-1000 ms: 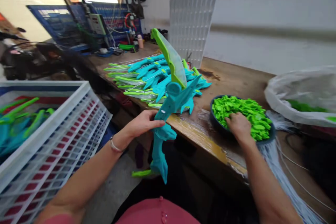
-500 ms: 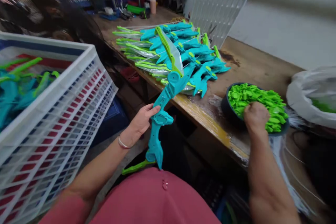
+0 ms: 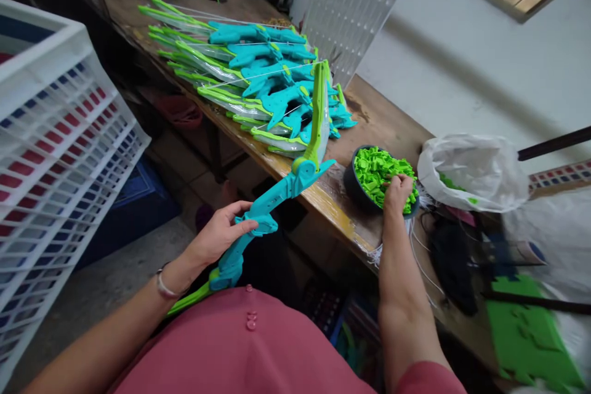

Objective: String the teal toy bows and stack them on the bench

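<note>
Turquoise bow (image 3: 276, 197) tilted further than before

Left grip (image 3: 220, 234) closed around the bow's middle, in front of the table (image 3: 392, 112) edge. Right grip (image 3: 397, 192) in the bowl (image 3: 349, 181) of green parts (image 3: 375, 167); its hold cannot be confirmed. Brown surface carries stacked bows (image 3: 286, 68); a ribbed panel (image 3: 360, 6) stands before the white wall (image 3: 438, 55).

Right hand (image 3: 398, 189): fingertips partly obscured among green pieces (image 3: 375, 175) (grip unverifiable). White crate (image 3: 44, 68): cut off at left edge. Bow (image 3: 274, 197): lower limb (image 3: 191, 299) end hidden at pink shirt (image 3: 240, 354).
</note>
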The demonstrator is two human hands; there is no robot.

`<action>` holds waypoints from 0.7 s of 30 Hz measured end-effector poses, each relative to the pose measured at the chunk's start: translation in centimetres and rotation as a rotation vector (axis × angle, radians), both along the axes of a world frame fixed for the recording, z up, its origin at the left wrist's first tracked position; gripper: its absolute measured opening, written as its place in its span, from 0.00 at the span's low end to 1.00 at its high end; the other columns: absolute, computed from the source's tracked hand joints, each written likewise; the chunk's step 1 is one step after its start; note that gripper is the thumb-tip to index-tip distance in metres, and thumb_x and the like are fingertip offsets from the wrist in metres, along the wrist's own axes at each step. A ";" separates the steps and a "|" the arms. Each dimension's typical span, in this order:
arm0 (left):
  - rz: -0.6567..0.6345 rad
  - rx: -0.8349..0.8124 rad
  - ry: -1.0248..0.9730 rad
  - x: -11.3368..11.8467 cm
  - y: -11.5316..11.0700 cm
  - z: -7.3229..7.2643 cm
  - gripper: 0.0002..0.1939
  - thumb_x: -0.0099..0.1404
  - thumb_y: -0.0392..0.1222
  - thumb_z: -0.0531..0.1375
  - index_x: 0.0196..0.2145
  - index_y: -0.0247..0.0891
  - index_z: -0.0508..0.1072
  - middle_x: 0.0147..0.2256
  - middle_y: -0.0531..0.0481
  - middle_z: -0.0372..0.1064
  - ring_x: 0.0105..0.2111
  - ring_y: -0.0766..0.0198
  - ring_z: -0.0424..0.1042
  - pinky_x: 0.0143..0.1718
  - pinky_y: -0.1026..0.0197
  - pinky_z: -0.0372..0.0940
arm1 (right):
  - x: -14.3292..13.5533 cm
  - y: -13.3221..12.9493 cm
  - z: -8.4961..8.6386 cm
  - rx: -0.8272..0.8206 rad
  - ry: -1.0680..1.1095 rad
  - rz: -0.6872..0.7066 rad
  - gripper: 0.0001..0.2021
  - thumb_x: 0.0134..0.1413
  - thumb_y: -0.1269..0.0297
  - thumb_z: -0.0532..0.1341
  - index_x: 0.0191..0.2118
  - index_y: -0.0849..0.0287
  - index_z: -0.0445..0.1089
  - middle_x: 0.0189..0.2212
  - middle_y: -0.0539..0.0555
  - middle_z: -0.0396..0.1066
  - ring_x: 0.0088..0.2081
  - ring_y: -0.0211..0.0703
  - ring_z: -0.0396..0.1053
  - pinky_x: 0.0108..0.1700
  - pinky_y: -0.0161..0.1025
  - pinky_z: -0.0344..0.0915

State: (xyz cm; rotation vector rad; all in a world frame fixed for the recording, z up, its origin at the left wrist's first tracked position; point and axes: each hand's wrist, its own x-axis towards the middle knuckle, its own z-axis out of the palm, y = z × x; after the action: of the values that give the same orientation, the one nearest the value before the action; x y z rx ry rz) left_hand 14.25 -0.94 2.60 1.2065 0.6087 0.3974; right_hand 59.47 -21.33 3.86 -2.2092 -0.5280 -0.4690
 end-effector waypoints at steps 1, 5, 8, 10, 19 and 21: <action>-0.001 0.015 -0.001 0.0 0.0 0.0 0.21 0.53 0.45 0.73 0.43 0.37 0.79 0.33 0.50 0.79 0.31 0.60 0.76 0.33 0.62 0.69 | 0.0 0.1 -0.1 0.065 0.040 -0.001 0.08 0.57 0.62 0.48 0.39 0.57 0.59 0.33 0.53 0.63 0.39 0.49 0.72 0.38 0.49 0.74; 0.065 0.026 -0.024 -0.1 0.6 0.6 0.20 0.55 0.46 0.73 0.45 0.37 0.79 0.37 0.48 0.81 0.33 0.59 0.77 0.35 0.61 0.70 | -0.4 0.8 -0.1 0.289 0.170 -0.015 0.07 0.53 0.58 0.55 0.32 0.53 0.55 0.27 0.46 0.57 0.33 0.47 0.73 0.32 0.44 0.75; 0.140 -0.021 -0.139 0.4 1.7 2.1 0.21 0.56 0.48 0.73 0.45 0.36 0.78 0.37 0.47 0.80 0.34 0.58 0.78 0.37 0.60 0.71 | -1.1 1.1 0.6 0.390 0.203 -0.012 0.12 0.49 0.57 0.60 0.27 0.52 0.55 0.24 0.43 0.55 0.32 0.45 0.72 0.31 0.43 0.75; 0.196 -0.069 -0.253 0.9 2.3 3.3 0.22 0.57 0.49 0.73 0.45 0.36 0.77 0.36 0.48 0.80 0.33 0.58 0.78 0.37 0.59 0.72 | -1.9 1.3 1.1 0.429 0.202 -0.002 0.13 0.46 0.56 0.62 0.27 0.53 0.56 0.23 0.43 0.55 0.29 0.43 0.71 0.31 0.42 0.74; 0.237 -0.056 -0.302 1.7 0.8 1.3 0.20 0.62 0.49 0.71 0.49 0.38 0.77 0.41 0.48 0.79 0.36 0.61 0.76 0.40 0.61 0.70 | -20.1 5.5 3.3 0.228 0.410 0.653 0.10 0.52 0.58 0.70 0.38 0.58 0.77 0.29 0.50 0.74 0.29 0.39 0.72 0.33 0.37 0.71; 0.186 -0.041 -0.244 1.2 0.2 0.4 0.21 0.64 0.49 0.69 0.51 0.38 0.77 0.42 0.47 0.79 0.37 0.60 0.77 0.41 0.61 0.70 | -25.6 6.5 3.5 0.258 0.603 0.844 0.11 0.55 0.59 0.70 0.43 0.56 0.77 0.29 0.49 0.76 0.28 0.38 0.72 0.32 0.36 0.72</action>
State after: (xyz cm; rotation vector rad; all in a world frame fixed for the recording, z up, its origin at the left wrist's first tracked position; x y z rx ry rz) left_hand 15.48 -0.76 3.04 1.0461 0.5164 0.6752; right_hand 33.90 -14.79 7.41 -1.5661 -0.9172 0.5286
